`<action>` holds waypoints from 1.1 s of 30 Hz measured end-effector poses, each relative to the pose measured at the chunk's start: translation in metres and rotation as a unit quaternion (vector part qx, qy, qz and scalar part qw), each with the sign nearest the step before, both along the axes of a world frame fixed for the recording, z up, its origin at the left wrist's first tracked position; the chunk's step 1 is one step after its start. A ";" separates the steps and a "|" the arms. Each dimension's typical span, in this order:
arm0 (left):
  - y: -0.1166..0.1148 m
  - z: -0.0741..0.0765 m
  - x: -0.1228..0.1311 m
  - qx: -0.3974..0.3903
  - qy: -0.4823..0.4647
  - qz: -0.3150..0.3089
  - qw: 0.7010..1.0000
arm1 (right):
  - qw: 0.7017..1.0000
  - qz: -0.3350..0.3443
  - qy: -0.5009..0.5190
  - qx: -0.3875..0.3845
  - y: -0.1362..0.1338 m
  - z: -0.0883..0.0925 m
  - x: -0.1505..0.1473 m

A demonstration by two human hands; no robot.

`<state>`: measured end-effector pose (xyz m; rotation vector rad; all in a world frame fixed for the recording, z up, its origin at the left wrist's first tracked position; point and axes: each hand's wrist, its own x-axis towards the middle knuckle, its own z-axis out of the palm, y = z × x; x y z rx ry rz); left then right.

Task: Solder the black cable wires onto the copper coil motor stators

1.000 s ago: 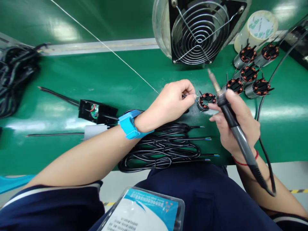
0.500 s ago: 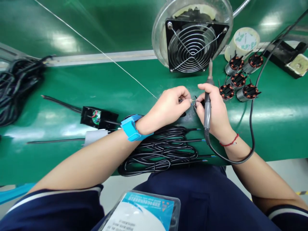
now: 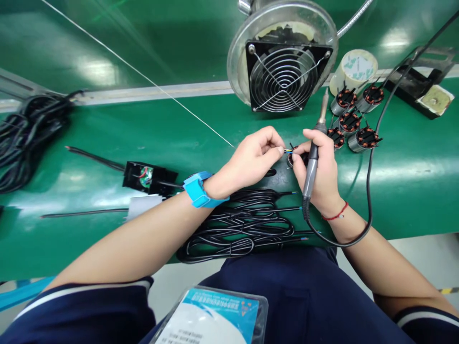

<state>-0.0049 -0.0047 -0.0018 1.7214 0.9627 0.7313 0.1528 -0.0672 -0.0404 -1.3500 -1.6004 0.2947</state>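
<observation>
My left hand pinches the end of a black cable, whose thin coloured wires stick out past the fingertips. My right hand holds a soldering iron across the palm, its metal tip pointing up and away. The thumb and finger of that hand meet at the wires. A wound motor part sits between the hands, largely hidden by the right fingers. Bundled black cables lie on the green table just below my hands.
A fan with a round wire guard stands behind my hands. Several wound motor parts and a pale roll are at the right, near a soldering stand. Left are an open black box and coiled cables.
The soldering iron has tilted, its tip swinging slightly right. Coloured wires now show more clearly between my fingertips. The whole view has shifted slightly.
</observation>
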 end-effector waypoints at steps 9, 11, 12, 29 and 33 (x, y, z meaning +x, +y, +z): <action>-0.004 0.000 -0.001 0.123 0.017 -0.009 0.992 | 0.999 0.022 0.024 0.004 0.002 0.001 0.000; -0.004 0.001 -0.001 0.154 0.035 -0.015 0.987 | 0.999 0.032 0.031 0.003 0.002 0.002 0.001; -0.004 0.001 0.000 0.166 0.045 -0.016 0.985 | 0.999 0.037 0.035 0.003 0.002 0.002 0.001; -0.002 0.001 -0.003 0.254 0.158 -0.046 0.953 | 0.998 0.054 0.002 -0.028 -0.003 0.006 0.012; 0.000 0.004 -0.002 0.208 0.149 -0.028 0.966 | 0.995 0.086 -0.052 0.001 -0.008 0.012 0.015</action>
